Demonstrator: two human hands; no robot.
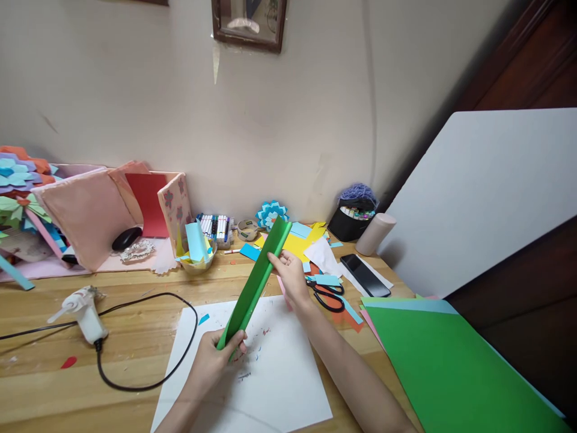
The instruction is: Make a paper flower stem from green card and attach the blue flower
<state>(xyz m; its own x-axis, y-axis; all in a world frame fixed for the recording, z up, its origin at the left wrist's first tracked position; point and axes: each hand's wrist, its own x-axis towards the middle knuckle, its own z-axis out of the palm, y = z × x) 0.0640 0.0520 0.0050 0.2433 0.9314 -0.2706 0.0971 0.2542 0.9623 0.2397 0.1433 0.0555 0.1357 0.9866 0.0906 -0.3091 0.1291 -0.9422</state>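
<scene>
The left hand (215,353) and the right hand (291,279), each grip pinched closed, hold the folded green paper (255,282), whose edges should be carefully made even.

On my feed I've got a wooden table (40,394), glue gun (91,319), white paper (279,385) and a red scrap (69,362) right on it.

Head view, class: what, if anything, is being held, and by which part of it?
A folded green paper: the left-hand grip is at its lower end, the right-hand grip on its right edge, towards the upper end.
</scene>
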